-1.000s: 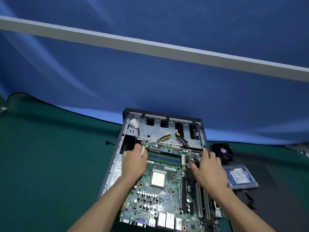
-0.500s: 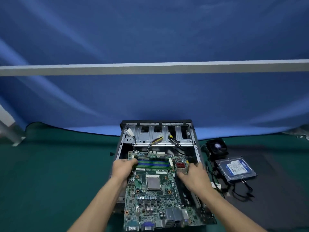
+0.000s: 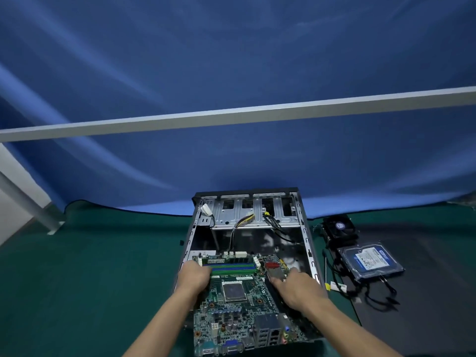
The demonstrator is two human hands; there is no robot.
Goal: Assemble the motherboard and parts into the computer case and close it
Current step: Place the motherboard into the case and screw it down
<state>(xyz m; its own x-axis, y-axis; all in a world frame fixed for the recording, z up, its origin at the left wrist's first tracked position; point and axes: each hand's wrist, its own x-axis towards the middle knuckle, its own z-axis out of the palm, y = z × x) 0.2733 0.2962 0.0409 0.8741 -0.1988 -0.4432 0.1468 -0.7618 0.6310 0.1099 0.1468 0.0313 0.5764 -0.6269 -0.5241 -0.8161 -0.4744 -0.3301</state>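
Note:
The green motherboard point(image 3: 239, 302) sits over the near half of the open computer case point(image 3: 306, 240), whose bare metal floor shows at the far end. My left hand point(image 3: 194, 275) grips the board's left edge beside the RAM slots. My right hand point(image 3: 298, 288) holds the board's right side, fingers curled over the edge near the red connector. Yellow and black cables point(image 3: 240, 224) hang from the drive bay into the case.
A cooling fan point(image 3: 338, 228) and a hard drive point(image 3: 371, 258) with black cables lie on the dark mat right of the case. A thin screwdriver point(image 3: 325, 269) lies beside the case. Green cloth point(image 3: 90, 266) covers the table on the left.
Both hands have drawn the motherboard back toward me, uncovering the far part of the case floor. My head has tilted, so the scene sits lower in view.

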